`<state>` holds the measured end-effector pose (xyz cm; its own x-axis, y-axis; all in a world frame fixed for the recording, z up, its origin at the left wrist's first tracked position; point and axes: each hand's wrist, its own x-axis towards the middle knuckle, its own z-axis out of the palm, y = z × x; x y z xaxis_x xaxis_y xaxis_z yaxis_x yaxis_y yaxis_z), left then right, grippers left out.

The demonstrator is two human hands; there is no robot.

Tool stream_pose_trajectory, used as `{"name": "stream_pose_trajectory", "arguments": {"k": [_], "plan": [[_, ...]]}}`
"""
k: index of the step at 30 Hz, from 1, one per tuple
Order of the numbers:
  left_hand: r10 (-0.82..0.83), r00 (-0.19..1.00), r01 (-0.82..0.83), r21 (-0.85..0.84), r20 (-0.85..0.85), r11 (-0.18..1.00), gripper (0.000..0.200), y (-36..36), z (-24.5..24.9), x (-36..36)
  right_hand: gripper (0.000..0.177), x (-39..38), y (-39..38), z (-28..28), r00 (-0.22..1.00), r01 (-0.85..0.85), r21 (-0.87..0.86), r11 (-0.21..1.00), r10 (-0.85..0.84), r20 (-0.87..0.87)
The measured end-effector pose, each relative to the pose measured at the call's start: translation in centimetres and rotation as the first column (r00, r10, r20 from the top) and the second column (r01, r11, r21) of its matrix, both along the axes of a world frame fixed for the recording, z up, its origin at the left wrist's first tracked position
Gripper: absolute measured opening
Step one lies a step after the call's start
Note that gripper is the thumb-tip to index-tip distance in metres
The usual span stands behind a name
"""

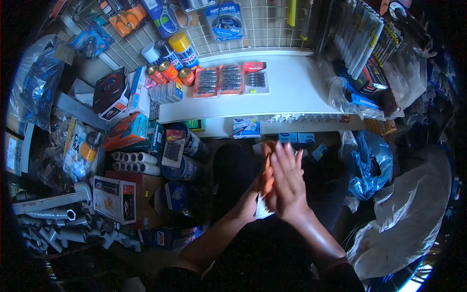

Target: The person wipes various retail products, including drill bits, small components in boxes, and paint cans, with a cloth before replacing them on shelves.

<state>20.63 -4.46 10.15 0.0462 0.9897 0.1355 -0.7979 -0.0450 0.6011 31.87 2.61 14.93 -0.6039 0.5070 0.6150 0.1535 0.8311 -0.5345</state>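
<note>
My right hand lies flat with its fingers stretched out, pressed against a crumpled orange and white cloth-like piece. My left hand is on the other side of this piece and supports it. Most of the left fingers are hidden behind it. A white part of the piece shows below, between my palms. Both hands are in front of the white shelf, above my dark-clothed lap.
On the white shelf lie red-backed packs of bits, beside spray cans. Pipe fittings and boxes crowd the left. At right are a blue plastic bag and a round surface with torn covering.
</note>
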Motion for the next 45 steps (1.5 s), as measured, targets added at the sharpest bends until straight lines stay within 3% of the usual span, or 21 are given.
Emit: {"name": "stream_pose_trajectory", "arguments": {"k": [1, 4, 6, 7, 8, 9, 10, 11, 12, 13, 15, 19, 21, 22, 25, 29, 30, 34, 39, 43, 45], "plan": [[0.050, 0.999, -0.051, -0.099, -0.017, 0.994, 0.069, -0.9, -0.4, 0.4, 0.060, -0.2, 1.1, 0.6, 0.999, 0.029, -0.016, 0.999, -0.030, -0.015], [0.184, 0.800, -0.278, -0.080, -0.571, 0.957, 0.059, -1.3, 1.4, -0.2, 0.055, -0.6, 2.4, -0.7, 0.989, 0.005, -0.264, 0.965, -0.044, -0.142], [0.217, 0.785, -0.391, -0.193, -0.580, 0.900, 0.056, -0.5, 1.7, -0.7, 0.041, -0.7, 1.7, -1.7, 0.967, 0.099, -0.356, 0.929, -0.174, -0.185], [0.235, 0.929, -0.344, -0.430, -0.286, 0.835, 0.056, 0.0, 1.4, -0.7, 0.037, -0.2, 1.5, -3.0, 0.962, 0.114, -0.472, 0.874, -0.216, -0.166], [0.325, 0.880, -0.451, -0.396, -0.346, 0.800, 0.062, 0.4, -0.1, -0.8, 0.034, 0.7, 1.1, -3.7, 0.969, -0.013, -0.771, 0.636, -0.184, -0.167], [0.357, 0.689, -0.610, -0.240, -0.631, 0.755, 0.072, 0.6, -1.4, -1.3, 0.032, 1.5, 0.7, -4.0, 0.972, -0.125, -0.948, 0.292, -0.157, -0.177], [0.365, 0.594, -0.640, -0.148, -0.717, 0.754, 0.076, 0.8, -2.1, -1.6, 0.035, 1.2, 1.0, -5.5, 0.961, -0.228, -0.865, 0.448, -0.042, -0.275], [0.369, 0.490, -0.652, -0.052, -0.790, 0.756, 0.081, 1.1, -2.4, -1.9, 0.042, 2.5, 0.4, -6.0, 0.930, -0.365, -0.931, -0.018, -0.035, -0.365], [0.339, 0.417, -0.636, -0.004, -0.843, 0.772, 0.084, 1.1, -2.3, -2.2, 0.041, 2.4, -0.1, -6.7, 0.947, -0.319, -0.921, 0.225, 0.036, -0.320], [0.262, 0.511, -0.619, -0.140, -0.819, 0.773, 0.084, 1.0, -1.7, -2.0, 0.040, 2.2, -0.4, -7.2, 0.963, -0.269, -0.847, 0.458, 0.093, -0.255], [0.261, 0.727, -0.534, -0.284, -0.636, 0.797, 0.083, 0.9, -3.0, -3.1, 0.033, 2.9, -0.2, -6.2, 0.975, -0.208, -0.958, 0.199, -0.031, -0.218], [0.225, 0.798, -0.392, -0.198, -0.560, 0.899, 0.058, 0.0, -1.8, -4.4, 0.033, 4.2, 1.0, -5.3, 0.944, -0.329, -0.928, 0.177, 0.045, -0.326], [0.002, 0.993, -0.046, -0.376, -0.116, 0.925, 0.057, -0.9, -3.1, -3.7, 0.034, 4.3, 0.8, -5.2, 0.924, -0.380, -0.910, 0.169, 0.117, -0.364], [-0.013, 0.993, 0.049, -0.299, 0.119, 0.953, 0.066, -0.7, -3.5, -2.8, 0.033, 3.7, 0.5, -4.9, 0.918, -0.397, -0.894, 0.207, 0.097, -0.385], [-0.015, 0.970, 0.050, -0.137, 0.242, 0.989, 0.074, 0.3, -1.9, -1.8, 0.030, 3.8, 0.7, -5.0, 0.975, -0.205, -0.885, 0.419, 0.006, -0.223], [0.000, 0.988, 0.032, -0.207, 0.154, 0.978, 0.079, -0.2, -1.7, -2.2, 0.020, 3.5, 0.1, -3.8, 0.953, -0.051, -0.790, 0.611, -0.207, -0.222], [-0.044, 0.971, 0.063, -0.073, 0.237, 0.995, 0.074, -0.2, -1.9, -2.2, 0.017, 3.4, 0.2, -3.0, 0.944, -0.022, -0.735, 0.678, -0.228, -0.238], [-0.038, 0.970, 0.058, -0.078, 0.241, 0.995, 0.085, -0.4, -2.1, -1.7, 0.022, 3.6, -0.5, -1.4, 0.968, 0.111, -0.406, 0.907, -0.191, -0.162], [-0.012, 0.993, 0.015, -0.020, 0.120, 1.000, 0.098, 0.6, 0.4, -1.4, 0.024, 3.8, -3.2, -1.1, 0.932, 0.134, -0.459, 0.878, -0.269, -0.243], [0.025, 0.995, -0.018, -0.073, 0.101, 0.997, 0.110, 0.3, 0.5, -1.1, 0.039, 3.3, -3.1, -0.3, 0.981, -0.065, -0.191, 0.980, 0.028, -0.191], [0.034, 0.996, -0.032, -0.021, 0.078, 0.999, 0.111, 0.0, 0.3, -0.3, 0.068, 1.7, -3.4, -0.2, 0.965, -0.140, -0.107, 0.984, 0.160, 0.206]]}}
